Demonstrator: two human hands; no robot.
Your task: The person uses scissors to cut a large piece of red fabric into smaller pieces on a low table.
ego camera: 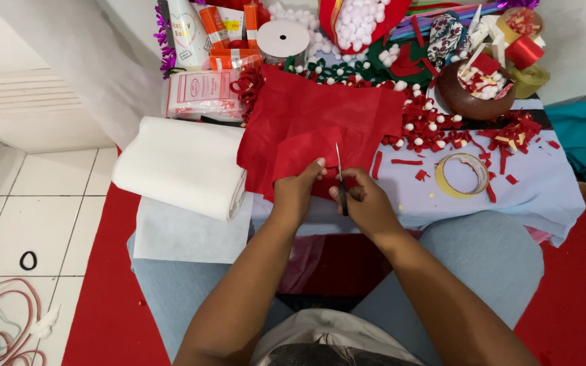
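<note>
The right hand (367, 200) holds a pair of scissors (340, 181) with its fingers curled through the handles, which the knuckles hide, so only the thin blades show, rising out of the fist. The long axis of the scissors runs almost straight away from the person, tipped very slightly to the left at the point, and the tips end on the near part of the red felt sheet (320, 125). The left hand (298, 192) lies just to the left of the blades, nearly touching the right hand, with thumb and fingers pressed together on the near edge of the felt, pinching it so that the cloth is held taut beside the cutting line. The felt spreads out from that pinch up and away over the pale blue cloth (530, 193) that covers the low table; its near corner sits between the two hands, while the bulk of it lies beyond them and a little to the left. Whether the blades stand apart or are closed on the felt cannot be told from this view, since they read as a single thin line. A roll of white fabric (181, 166) lies well left of the left hand, and a ring of yellow tape (464, 175) lies to the right of the right hand, among small red scraps (510, 135).
</note>
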